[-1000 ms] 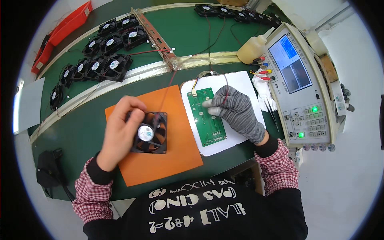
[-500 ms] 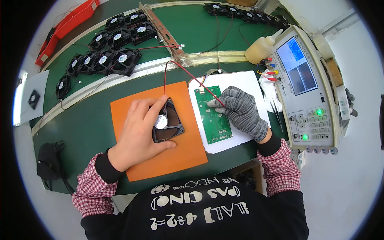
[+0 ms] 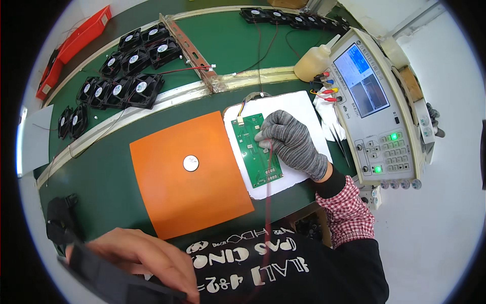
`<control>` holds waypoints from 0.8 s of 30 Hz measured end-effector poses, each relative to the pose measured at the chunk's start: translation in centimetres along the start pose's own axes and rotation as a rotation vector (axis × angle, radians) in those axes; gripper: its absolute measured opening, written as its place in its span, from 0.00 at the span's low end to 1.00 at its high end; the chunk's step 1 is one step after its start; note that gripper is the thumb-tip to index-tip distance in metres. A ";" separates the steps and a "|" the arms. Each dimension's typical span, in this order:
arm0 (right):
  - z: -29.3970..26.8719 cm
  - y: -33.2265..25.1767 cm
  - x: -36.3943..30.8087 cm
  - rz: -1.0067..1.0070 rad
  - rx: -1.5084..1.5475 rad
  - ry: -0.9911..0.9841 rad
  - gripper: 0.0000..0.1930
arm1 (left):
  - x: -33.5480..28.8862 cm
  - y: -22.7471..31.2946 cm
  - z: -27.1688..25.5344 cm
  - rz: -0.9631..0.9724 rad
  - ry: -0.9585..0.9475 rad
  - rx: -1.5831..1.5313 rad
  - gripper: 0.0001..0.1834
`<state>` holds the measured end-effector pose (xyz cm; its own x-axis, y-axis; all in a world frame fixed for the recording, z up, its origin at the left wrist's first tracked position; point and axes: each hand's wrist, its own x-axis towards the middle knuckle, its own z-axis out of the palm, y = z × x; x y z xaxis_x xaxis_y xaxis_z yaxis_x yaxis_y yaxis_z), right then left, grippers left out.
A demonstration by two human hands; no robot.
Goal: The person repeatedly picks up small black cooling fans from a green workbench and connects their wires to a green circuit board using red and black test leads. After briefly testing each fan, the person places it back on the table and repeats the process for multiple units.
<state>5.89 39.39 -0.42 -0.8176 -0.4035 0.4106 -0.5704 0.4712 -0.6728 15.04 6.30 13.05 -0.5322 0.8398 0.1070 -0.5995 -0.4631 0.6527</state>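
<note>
My left hand (image 3: pixel 152 253) is closed on a black cooling fan (image 3: pixel 109 278), lifted close to me at the lower left; both are blurred. Red wire (image 3: pixel 269 202) runs down from my right hand (image 3: pixel 293 142), which wears a grey striped glove. Pinched fingertips there grip the wire's end over a green circuit board (image 3: pixel 251 157); the end itself is hidden. The board lies on a white pad (image 3: pixel 298 186), with a small plug and coloured leads at its far edge. On the orange mat (image 3: pixel 192 213) lies a round pale disc (image 3: pixel 191 163).
Several black fans (image 3: pixel 117 89) stand in rows at the far left, more (image 3: pixel 278 16) at the far right. A metal rail (image 3: pixel 190 53) divides the table. On the right are a bottle (image 3: pixel 311 62), tweezers (image 3: pixel 340 144) and a test meter (image 3: pixel 379 106). A red bin (image 3: pixel 83 34) sits far left.
My left hand has lifted the fan off the orange mat and brought it down-left toward me. The pale disc now shows on the mat. My right hand still pinches the wire over the board.
</note>
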 end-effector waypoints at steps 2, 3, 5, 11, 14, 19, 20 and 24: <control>0.0 0.2 -0.1 -0.001 0.009 0.005 0.09 | 0.1 1.0 -0.2 -0.074 -0.047 0.100 0.20; 0.0 0.3 -0.1 -0.004 0.017 0.006 0.09 | 0.1 1.0 -0.1 -0.062 -0.037 0.124 0.19; 0.3 0.3 0.1 -0.027 0.014 0.008 0.09 | -0.4 0.4 -0.2 -0.031 -0.011 0.173 0.18; -0.1 1.0 -0.5 -0.076 -0.022 0.051 0.11 | 1.5 -3.2 -3.9 1.264 0.650 2.349 0.36; -0.3 0.7 -0.1 -0.169 -0.126 0.049 0.11 | 5.4 -0.8 -4.0 1.180 0.411 2.447 0.30; -0.1 0.7 -0.9 -0.046 0.059 0.155 0.06 | 12.6 4.4 -12.0 0.954 0.838 2.389 0.33; 0.0 0.4 -0.8 -0.023 0.090 0.167 0.07 | 12.2 5.0 -13.5 0.702 1.045 2.495 0.35; 0.3 0.3 0.0 -0.090 0.130 0.215 0.14 | 7.7 5.1 -20.0 0.235 1.017 2.714 0.15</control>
<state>5.73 39.28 -0.85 -0.7699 -0.2570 0.5842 -0.6381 0.3303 -0.6955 -4.11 4.72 2.20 -0.7538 0.3387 0.5631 0.2687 0.9409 -0.2062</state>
